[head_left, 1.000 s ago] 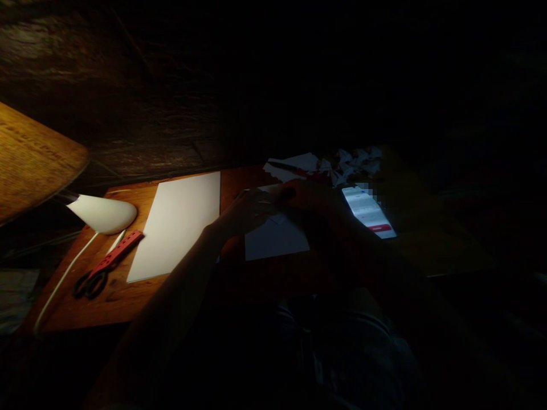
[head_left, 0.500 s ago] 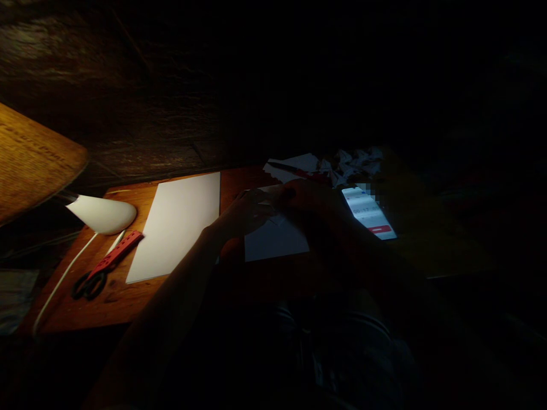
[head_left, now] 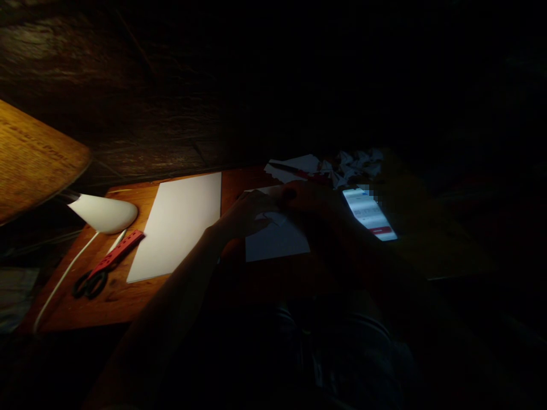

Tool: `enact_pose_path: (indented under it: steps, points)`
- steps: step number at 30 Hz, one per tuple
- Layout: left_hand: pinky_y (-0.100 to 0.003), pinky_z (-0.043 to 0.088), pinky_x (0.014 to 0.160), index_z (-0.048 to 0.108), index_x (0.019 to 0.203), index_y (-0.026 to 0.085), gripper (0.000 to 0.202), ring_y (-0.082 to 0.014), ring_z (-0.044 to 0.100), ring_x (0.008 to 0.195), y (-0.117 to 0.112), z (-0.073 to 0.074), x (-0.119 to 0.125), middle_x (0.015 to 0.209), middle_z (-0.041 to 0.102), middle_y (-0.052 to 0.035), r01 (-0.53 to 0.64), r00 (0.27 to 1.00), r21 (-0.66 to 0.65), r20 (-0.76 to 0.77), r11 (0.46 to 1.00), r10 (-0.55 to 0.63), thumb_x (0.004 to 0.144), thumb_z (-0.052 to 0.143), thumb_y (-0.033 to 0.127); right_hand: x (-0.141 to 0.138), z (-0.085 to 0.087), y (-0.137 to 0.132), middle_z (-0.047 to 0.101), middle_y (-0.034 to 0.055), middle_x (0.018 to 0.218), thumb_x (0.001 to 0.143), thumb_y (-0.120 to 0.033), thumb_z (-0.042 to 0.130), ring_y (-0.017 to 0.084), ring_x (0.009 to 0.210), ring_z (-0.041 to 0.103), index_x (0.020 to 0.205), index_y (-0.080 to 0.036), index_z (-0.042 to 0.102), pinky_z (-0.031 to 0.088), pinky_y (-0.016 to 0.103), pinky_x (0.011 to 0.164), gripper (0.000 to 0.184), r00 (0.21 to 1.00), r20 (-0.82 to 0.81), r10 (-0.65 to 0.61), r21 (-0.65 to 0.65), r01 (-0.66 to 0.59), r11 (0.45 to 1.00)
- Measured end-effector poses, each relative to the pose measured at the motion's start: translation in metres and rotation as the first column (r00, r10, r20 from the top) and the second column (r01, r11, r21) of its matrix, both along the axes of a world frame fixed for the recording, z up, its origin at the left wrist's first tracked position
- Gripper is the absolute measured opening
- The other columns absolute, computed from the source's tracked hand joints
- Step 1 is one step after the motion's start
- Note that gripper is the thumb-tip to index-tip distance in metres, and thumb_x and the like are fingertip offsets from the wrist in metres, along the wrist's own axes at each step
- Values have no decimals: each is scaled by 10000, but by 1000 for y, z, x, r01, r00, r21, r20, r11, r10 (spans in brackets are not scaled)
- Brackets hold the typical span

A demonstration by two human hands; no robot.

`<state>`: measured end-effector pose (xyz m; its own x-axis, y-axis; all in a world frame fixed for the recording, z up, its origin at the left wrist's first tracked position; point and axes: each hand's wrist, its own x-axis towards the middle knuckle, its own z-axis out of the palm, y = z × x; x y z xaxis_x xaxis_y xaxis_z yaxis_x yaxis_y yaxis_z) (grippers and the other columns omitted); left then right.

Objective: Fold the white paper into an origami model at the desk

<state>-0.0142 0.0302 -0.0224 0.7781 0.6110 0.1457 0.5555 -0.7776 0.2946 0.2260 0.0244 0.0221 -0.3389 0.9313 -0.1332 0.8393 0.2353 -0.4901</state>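
Note:
Above a white sheet of paper (head_left: 277, 246) on the wooden table, both hands are close together in dim light. My left hand (head_left: 248, 213) has its fingers closed on a small folded piece of paper (head_left: 278, 218), whose pale corner shows between the hands. From the other side my right hand (head_left: 303, 196) also grips this folded paper, with its fingers curled. Deep shadow hides most of the right fingertips and the far part of the fold.
Left are a lamp (head_left: 106, 213), scissors with black handles (head_left: 96, 283) in a red cover, and a blank white sheet (head_left: 177, 228). Behind the hands lie a dark-bladed knife (head_left: 286, 167) and several folded paper pieces (head_left: 354, 165). A lit phone (head_left: 370, 213) sits to the right.
My hands have shifted slightly over the sheet, and more of the small folded paper shows between them. The view has moved a little; other things lie as before.

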Motion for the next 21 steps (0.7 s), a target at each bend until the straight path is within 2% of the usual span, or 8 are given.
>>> enact_pose_path:
  steps: [7, 14, 21]
  points:
    - [-548, 430, 1161, 754, 1322, 313, 358, -313, 585, 1363, 0, -1, 2, 1430, 707, -72, -12, 999, 28, -43, 1000, 13, 976, 665, 329, -3, 4, -2, 810, 126, 1260, 914, -127, 730, 254, 1090, 767, 1214, -163, 808, 567, 292, 899, 312, 1000, 5, -27, -9, 27, 1000]
    - [-529, 451, 1131, 775, 1246, 291, 276, -310, 605, 1338, -5, 7, 10, 1389, 738, -61, -47, 995, 52, -82, 998, 51, 1013, 625, 296, -6, 4, -2, 825, 113, 1189, 922, -189, 761, 229, 1006, 767, 1176, -164, 795, 546, 274, 846, 258, 998, 12, -55, -40, 56, 998]
    - [-498, 480, 1068, 812, 1050, 272, 212, -282, 669, 1196, -2, 10, 10, 1196, 800, -53, 12, 1000, 23, -28, 1000, -11, 1001, 606, 265, -6, 8, -4, 827, 97, 1134, 921, -225, 766, 203, 932, 744, 1082, -181, 806, 494, 255, 765, 171, 998, 40, -57, -50, 59, 997]
